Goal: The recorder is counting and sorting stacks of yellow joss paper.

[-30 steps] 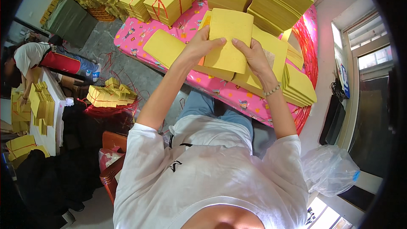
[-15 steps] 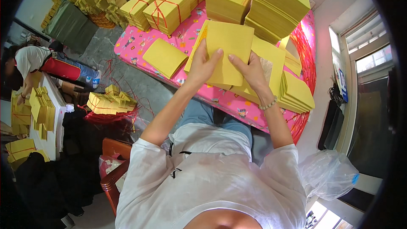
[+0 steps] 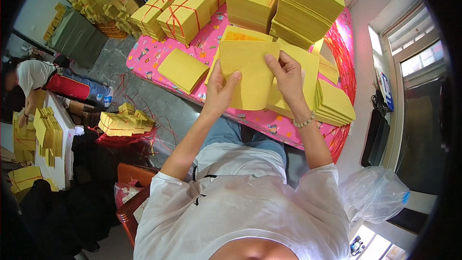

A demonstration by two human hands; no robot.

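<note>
Both hands hold a stack of yellow paper sheets [image 3: 250, 70] just above the pink patterned table [image 3: 149, 58]. My left hand [image 3: 220, 91] grips its lower left edge with the thumb on top. On the right edge, my right hand [image 3: 288, 78] pinches the stack, fingers curled over the top sheet. Under the stack lie more loose yellow sheets [image 3: 308, 65]. A separate small yellow pile [image 3: 183, 70] rests left of my left hand.
Tall yellow stacks [image 3: 308, 5] and bundles tied with red string [image 3: 185, 12] fill the far side of the table. A low yellow pile [image 3: 334, 103] sits at the right. Another person [image 3: 38, 79] works at a white table on the left. A clear plastic bag [image 3: 373, 195] lies at lower right.
The held stack has shifted slightly toward me and squared up between both hands. My left thumb now lies on its top face.
</note>
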